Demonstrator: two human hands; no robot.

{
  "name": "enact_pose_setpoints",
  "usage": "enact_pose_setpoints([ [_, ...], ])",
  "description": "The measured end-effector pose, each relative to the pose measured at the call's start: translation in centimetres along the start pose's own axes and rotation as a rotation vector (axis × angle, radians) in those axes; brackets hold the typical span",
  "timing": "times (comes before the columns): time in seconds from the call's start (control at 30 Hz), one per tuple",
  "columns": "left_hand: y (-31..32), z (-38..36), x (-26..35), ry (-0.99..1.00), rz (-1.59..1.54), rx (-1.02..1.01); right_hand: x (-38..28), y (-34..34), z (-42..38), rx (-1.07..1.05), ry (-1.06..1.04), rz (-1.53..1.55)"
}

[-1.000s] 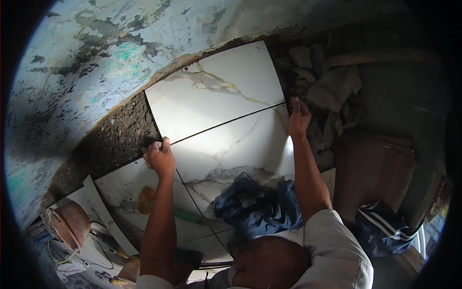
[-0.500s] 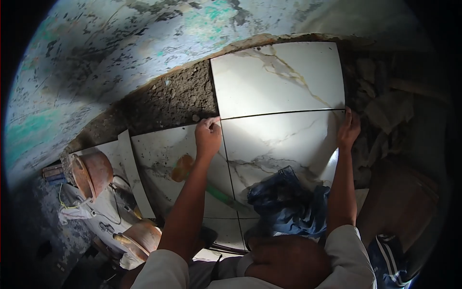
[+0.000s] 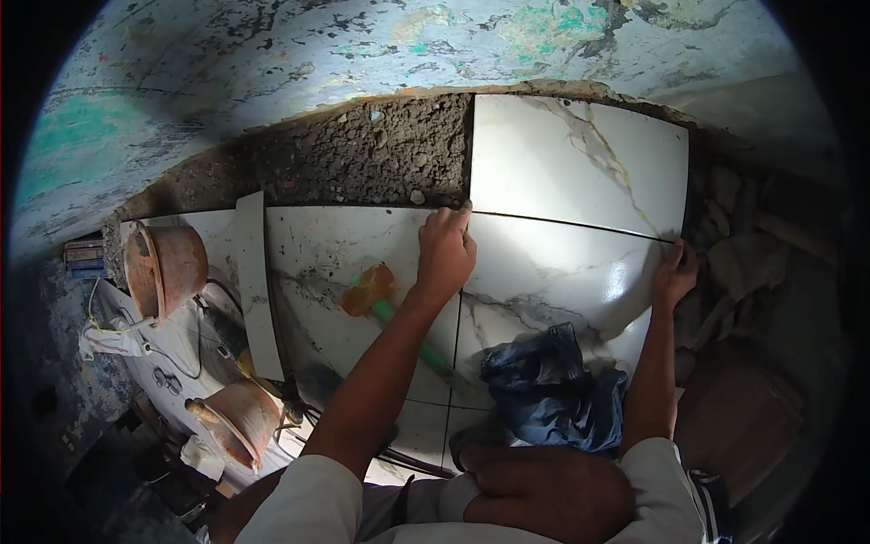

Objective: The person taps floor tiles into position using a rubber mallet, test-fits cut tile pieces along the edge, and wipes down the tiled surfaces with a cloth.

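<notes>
A glossy white marble-veined tile (image 3: 553, 272) lies on the floor in front of me. My left hand (image 3: 444, 249) grips its far left corner, fingertips at the joint with the bare mortar bed (image 3: 362, 159). My right hand (image 3: 675, 272) holds the tile's right edge, next to rubble. Behind it lies a second tile (image 3: 571, 163), against the peeling wall. To the left is another laid tile (image 3: 335, 263) with a rubber mallet (image 3: 372, 290) on it, its green handle passing under my left forearm.
A crumpled blue cloth (image 3: 553, 390) lies on the tile near my knees. Two rusty orange pans (image 3: 163, 267) (image 3: 240, 417), a narrow tile strip (image 3: 254, 281), cords and tools crowd the left. Broken rubble (image 3: 734, 245) lines the right side.
The view has swung to the right, so the tiles sit further right in frame. Both hands stay on the same tile's corner and edge; the mallet is now fully visible.
</notes>
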State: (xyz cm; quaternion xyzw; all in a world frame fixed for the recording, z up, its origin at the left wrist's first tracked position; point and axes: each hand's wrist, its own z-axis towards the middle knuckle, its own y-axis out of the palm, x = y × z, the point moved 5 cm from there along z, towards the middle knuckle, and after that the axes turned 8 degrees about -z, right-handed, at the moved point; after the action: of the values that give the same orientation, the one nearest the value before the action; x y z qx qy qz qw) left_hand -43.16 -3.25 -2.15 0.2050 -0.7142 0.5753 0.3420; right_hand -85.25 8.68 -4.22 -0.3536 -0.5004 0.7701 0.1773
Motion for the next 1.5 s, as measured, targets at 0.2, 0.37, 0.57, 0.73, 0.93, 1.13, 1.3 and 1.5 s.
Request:
enact_pose_setpoints([
  [0.2,0.8,-0.1,-1.1,-0.234,-0.241,0.041,-1.4,-0.4,-0.2,0.001,-0.006,-0.051],
  [0.37,0.9,-0.4,-0.2,-0.066,-0.074,0.121,-1.6,-0.2,-0.2,0.037,-0.036,-0.068],
  [0.57,1.5,-2.3,2.9,0.180,0.353,0.045,-2.1,-0.1,-0.1,0.037,-0.064,-0.165],
  [0.73,2.5,-5.4,4.0,0.107,0.044,-0.142,-3.0,-0.5,-0.4,0.107,-0.093,-0.172],
  [0.93,2.5,-4.0,4.4,0.226,0.072,-0.112,-2.3,-0.1,-1.0,0.195,-0.244,-0.289],
  [1.13,4.1,-5.0,6.1,0.429,0.069,-0.401,-16.0,0.9,-7.2,-0.184,-0.483,0.051],
  [1.3,1.7,-9.7,6.2,0.557,0.025,-0.374,-28.5,5.2,-10.9,-0.477,-0.946,0.003],
  [1.5,-10.5,-13.6,1.4,0.449,-0.025,-0.367,-22.5,9.2,-1.5,-0.265,-0.741,-0.243],
])
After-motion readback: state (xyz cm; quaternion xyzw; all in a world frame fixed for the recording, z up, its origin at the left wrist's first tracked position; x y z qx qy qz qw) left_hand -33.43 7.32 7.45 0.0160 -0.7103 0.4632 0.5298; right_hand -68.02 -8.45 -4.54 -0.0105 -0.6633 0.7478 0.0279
